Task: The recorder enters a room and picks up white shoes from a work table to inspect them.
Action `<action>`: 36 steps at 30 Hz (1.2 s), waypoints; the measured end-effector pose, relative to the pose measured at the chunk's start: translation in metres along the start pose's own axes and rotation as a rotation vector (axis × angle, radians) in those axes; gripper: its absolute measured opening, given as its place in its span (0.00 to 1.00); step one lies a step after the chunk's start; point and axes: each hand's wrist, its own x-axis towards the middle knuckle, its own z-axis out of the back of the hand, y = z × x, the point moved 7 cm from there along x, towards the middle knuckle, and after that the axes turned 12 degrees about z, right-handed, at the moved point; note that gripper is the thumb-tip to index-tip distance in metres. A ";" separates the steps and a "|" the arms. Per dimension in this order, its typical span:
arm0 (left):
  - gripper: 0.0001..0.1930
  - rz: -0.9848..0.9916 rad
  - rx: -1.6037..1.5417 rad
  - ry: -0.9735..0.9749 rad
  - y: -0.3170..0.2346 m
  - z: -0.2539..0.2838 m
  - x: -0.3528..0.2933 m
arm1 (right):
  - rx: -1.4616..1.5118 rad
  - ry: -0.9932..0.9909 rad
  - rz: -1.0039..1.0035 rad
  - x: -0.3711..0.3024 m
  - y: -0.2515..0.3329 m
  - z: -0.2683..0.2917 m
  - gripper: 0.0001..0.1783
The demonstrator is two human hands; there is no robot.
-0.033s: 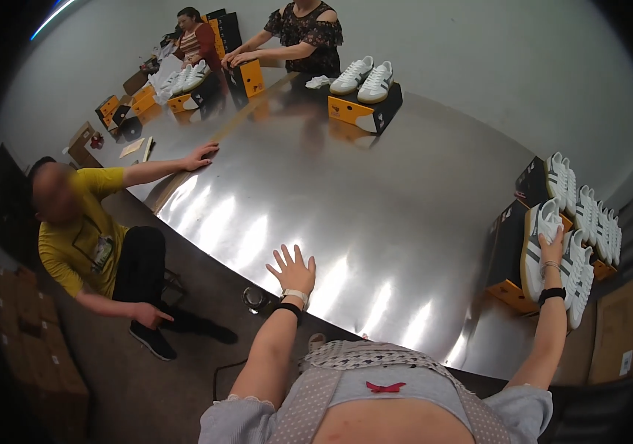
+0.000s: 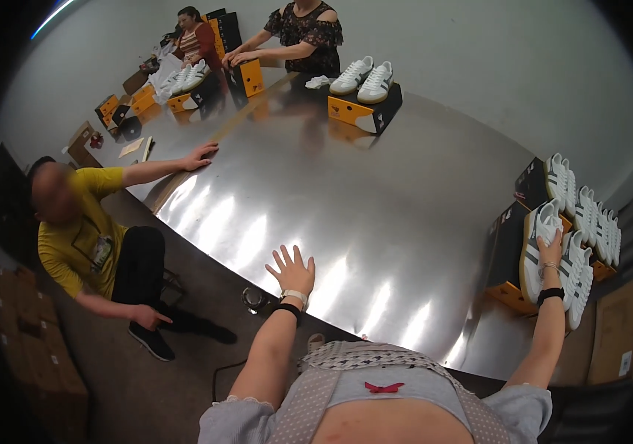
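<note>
My left hand (image 2: 292, 271) lies flat with fingers spread on the near edge of the shiny metal tabletop (image 2: 376, 214), holding nothing. At the right, my right hand (image 2: 550, 250) grips a white sneaker (image 2: 533, 255) with dark stripes and a tan sole, near its opening; some of the fingers are hidden. That sneaker is up against a black and orange shoebox (image 2: 507, 251). Close beside it is another white sneaker (image 2: 577, 270), just right of my hand.
More white sneakers (image 2: 587, 214) stand on boxes behind my right hand. A pair of sneakers (image 2: 374, 81) tops a shoebox (image 2: 361, 112) at the far side. A co-worker in yellow (image 2: 83, 237) sits at left; another person's hands (image 2: 239, 58) touch a box. Cartons (image 2: 620, 325) stand lower right.
</note>
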 end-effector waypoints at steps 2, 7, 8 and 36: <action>0.32 0.015 0.009 -0.007 0.005 0.000 0.000 | -0.085 0.107 -0.027 -0.002 0.011 -0.013 0.43; 0.32 0.005 0.023 -0.016 -0.001 -0.002 0.002 | -0.181 0.129 -0.045 -0.008 0.009 -0.020 0.44; 0.32 0.004 0.024 -0.024 -0.002 -0.002 0.002 | -0.184 0.132 -0.051 -0.007 0.007 -0.020 0.44; 0.28 0.048 0.076 0.052 -0.005 0.008 0.002 | 0.040 0.086 -0.095 -0.035 0.089 0.017 0.54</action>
